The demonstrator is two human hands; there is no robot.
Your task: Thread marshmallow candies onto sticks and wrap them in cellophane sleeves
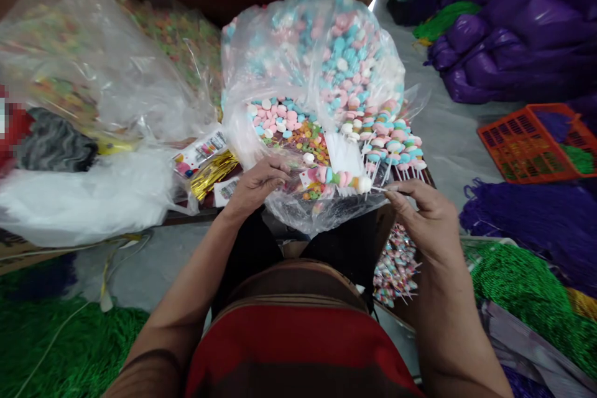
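Note:
My right hand [422,208] pinches the white stick of a candy skewer [342,179], threaded with pink, blue, green and white marshmallows and lying sideways over the open bag. My left hand [263,180] is closed at the skewer's far end, on what looks like a small clear printed wrapper [308,179]; its edges are hard to make out. Below lie loose pink, blue and white marshmallows [280,118] and ring-shaped gummies [312,140] in the open plastic bag. Beside them are white sticks [345,155]. Finished-looking skewers [389,134] are piled to the right.
A big clear bag of marshmallows [317,43] stands behind, with bags of gummies [69,56] to its left. Printed wrappers [200,149] and gold twist ties [214,174] lie left. Wrapped skewers [396,267] fill a container below right. An orange crate [513,143] stands on the floor.

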